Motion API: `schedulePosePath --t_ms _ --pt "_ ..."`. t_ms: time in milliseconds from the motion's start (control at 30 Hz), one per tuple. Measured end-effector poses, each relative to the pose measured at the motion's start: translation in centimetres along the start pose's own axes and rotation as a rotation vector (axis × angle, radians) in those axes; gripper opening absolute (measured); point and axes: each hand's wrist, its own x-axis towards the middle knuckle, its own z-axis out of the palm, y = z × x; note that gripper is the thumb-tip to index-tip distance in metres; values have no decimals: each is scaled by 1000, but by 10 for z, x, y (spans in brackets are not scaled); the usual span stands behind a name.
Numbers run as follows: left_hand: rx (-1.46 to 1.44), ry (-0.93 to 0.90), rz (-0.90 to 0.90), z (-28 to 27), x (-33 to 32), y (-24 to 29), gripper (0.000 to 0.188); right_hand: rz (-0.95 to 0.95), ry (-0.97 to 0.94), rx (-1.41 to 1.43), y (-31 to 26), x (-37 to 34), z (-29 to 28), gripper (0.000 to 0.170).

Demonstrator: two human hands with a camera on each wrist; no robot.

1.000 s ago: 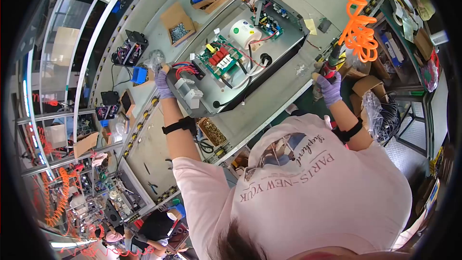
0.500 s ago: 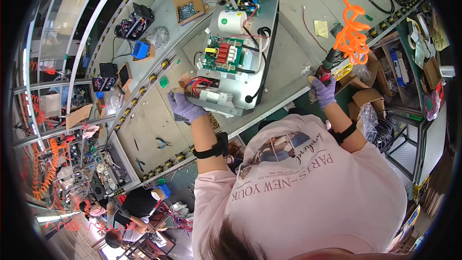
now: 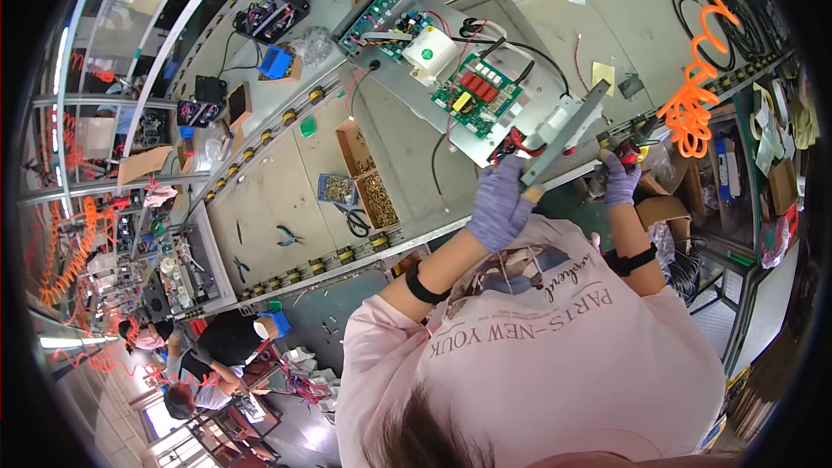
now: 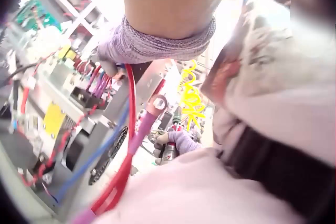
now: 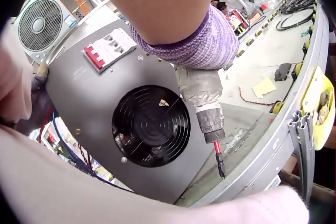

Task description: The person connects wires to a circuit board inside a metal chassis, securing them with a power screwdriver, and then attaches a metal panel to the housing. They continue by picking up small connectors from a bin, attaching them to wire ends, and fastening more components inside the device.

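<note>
An open metal chassis with a green circuit board and a white cylinder lies slanted on the bench. My gloved left hand grips the near corner of its end panel. In the right wrist view this dark panel shows a round fan grille and a red-and-white breaker; the left hand is at its edge. My right hand holds a power screwdriver, its bit pointing down beside the panel. Red cables hang below the left hand.
Boxes of small screws, scissors and pliers lie on the bench to the left. An orange coiled hose hangs at the right, near black cables. Rollers line the bench edge. People sit at lower left.
The chassis has swung round, its end panel going from lower left to the right side, beside the right hand. My left hand has moved right with it; the right hand still holds the screwdriver.
</note>
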Motion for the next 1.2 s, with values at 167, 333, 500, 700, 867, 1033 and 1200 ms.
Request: schedulePosePath --t_ms 167,333,500,700,867,1033,1200 --pt "63 -60 12 40 30 14 44 17 91 -12 -1 -5 -10 35" --pt "-162 -74 207 11 40 14 35 -38 116 10 2 -15 -27 39" --pt "-305 219 -79 -23 -2 -48 36 -65 313 -38 26 -9 -60 38" --pt "-579 355 -724 -43 -73 -143 28 61 346 -152 45 16 -109 39" --pt "-718 334 -957 -36 -95 -155 27 176 239 -181 64 37 -128 48" --pt "-863 295 -960 -36 -87 -150 24 181 213 -290 82 53 -111 46" --pt "-822 320 -946 -39 -84 -147 22 230 178 -384 100 73 -116 41"
